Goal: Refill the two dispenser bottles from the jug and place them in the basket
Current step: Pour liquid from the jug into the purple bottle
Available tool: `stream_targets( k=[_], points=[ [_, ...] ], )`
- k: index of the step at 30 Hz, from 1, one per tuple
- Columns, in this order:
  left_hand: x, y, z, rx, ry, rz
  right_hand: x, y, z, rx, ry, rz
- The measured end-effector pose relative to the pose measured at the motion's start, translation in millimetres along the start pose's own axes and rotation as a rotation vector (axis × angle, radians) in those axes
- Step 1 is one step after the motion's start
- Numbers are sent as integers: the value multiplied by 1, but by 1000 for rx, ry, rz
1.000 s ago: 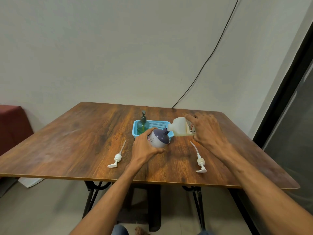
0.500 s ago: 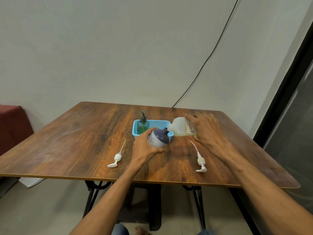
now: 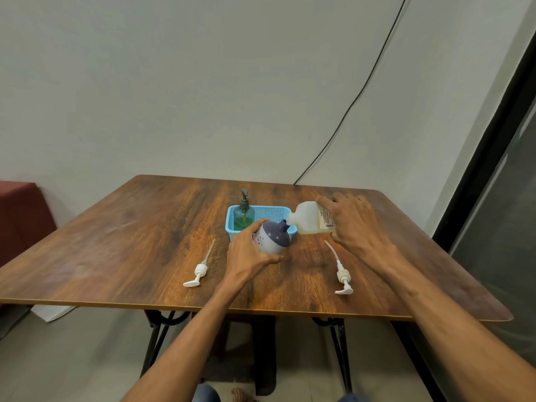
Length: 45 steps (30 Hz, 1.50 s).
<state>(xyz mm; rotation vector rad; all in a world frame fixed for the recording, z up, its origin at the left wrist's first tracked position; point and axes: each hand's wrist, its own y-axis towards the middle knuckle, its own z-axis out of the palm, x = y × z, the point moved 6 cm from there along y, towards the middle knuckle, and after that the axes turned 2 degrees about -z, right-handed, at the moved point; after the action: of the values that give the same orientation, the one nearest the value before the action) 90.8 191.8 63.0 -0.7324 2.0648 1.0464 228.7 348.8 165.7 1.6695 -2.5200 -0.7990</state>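
My left hand (image 3: 249, 253) grips a round purple-and-white dispenser bottle (image 3: 274, 237), tilted with its open neck toward the right. My right hand (image 3: 353, 224) holds a translucent jug (image 3: 307, 217) tipped on its side, its mouth touching the bottle's neck. Pale yellow liquid lies in the jug. A green dispenser bottle (image 3: 244, 214) with its pump on stands in the left end of the blue basket (image 3: 272, 211), just behind the purple bottle.
Two white pump heads lie loose on the wooden table (image 3: 130, 242): the left pump head (image 3: 198, 271) left of my left arm, the right pump head (image 3: 342, 275) below my right hand. A black cable (image 3: 348, 111) runs down the wall. A red seat (image 3: 20, 213) stands far left.
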Motion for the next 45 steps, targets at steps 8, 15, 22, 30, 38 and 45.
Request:
stream_targets(
  k=[8,15,22,30,38,45],
  points=[
    [2,2,1,-2,5,-15,0,1,-1,-3,-3,-4],
    [-1,1,0,7,3,-12,-1,1,-3,24,-3,2],
    [0,1,-1,13,7,-7,1,2,-4,9,-20,-1],
    [0,1,0,19,2,-26,-1,-1,-6,28,-2,4],
    [0,2,1,20,-1,-37,0,1,-7,30,0,6],
    [-1,2,1,17,8,-18,0,1,-7,24,-11,1]
  ],
)
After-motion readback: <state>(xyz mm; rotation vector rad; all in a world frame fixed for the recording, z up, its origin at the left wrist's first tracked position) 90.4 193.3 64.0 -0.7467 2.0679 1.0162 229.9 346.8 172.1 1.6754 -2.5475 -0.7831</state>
